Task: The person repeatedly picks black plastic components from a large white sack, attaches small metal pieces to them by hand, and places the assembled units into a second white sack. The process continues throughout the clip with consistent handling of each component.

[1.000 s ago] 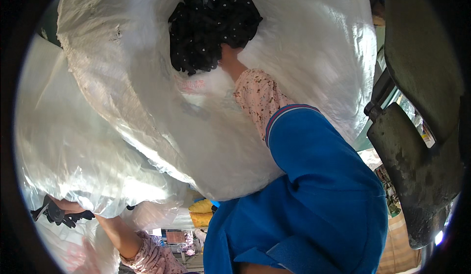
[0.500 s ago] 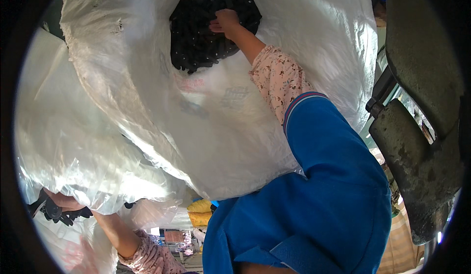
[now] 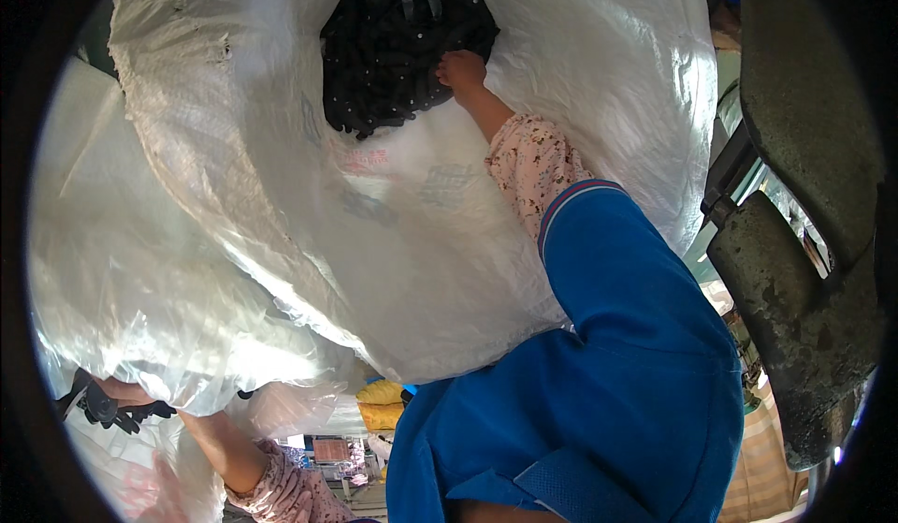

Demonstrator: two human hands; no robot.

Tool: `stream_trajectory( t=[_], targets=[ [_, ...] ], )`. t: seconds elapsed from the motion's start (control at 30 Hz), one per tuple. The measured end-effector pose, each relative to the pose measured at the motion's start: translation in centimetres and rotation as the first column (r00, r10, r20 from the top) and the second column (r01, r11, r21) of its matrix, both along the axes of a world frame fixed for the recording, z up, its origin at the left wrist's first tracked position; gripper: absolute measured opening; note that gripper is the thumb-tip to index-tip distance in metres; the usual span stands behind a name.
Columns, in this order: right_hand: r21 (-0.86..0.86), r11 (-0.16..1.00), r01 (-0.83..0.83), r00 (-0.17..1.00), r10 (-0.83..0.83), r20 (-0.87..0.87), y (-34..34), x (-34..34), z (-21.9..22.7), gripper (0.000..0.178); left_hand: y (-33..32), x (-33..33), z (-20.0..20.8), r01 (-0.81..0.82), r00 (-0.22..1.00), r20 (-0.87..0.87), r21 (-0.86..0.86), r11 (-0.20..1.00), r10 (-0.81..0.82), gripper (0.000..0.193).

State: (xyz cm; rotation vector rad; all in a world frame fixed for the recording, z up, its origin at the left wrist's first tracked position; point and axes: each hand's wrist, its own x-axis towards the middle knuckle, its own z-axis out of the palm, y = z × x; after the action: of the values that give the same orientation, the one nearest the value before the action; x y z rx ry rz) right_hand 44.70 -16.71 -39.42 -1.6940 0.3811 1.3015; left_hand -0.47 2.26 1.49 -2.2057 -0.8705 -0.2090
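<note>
My right hand [image 3: 462, 74] is deep inside a wide white sack [image 3: 402, 280] at upper centre, with open room below it along the pale lining toward mid-frame. A pile of black pieces [image 3: 383, 74] stands in the way above and to its left. A bulky dark structure [image 3: 795, 336] bars the right edge. At lower left, clear plastic [image 3: 159, 326] hangs partly over my left hand [image 3: 126, 391].
</note>
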Motion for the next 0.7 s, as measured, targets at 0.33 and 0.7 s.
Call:
stream_trajectory(
  t=[0.33,0.7],
  targets=[
    [-0.435,0.188,-0.88,-0.09,0.835,0.543,-1.6,-4.7,1.8,0.019,-0.5,-0.1,0.0,-0.061,0.997,0.039,-0.021,0.998,0.062,0.067],
    [-0.165,-0.185,-0.969,-0.239,0.873,0.424,-3.0,-15.6,1.2,0.027,-8.5,2.5,3.6,-0.12,0.708,0.523,-0.573,0.81,0.475,0.063]
  ],
)
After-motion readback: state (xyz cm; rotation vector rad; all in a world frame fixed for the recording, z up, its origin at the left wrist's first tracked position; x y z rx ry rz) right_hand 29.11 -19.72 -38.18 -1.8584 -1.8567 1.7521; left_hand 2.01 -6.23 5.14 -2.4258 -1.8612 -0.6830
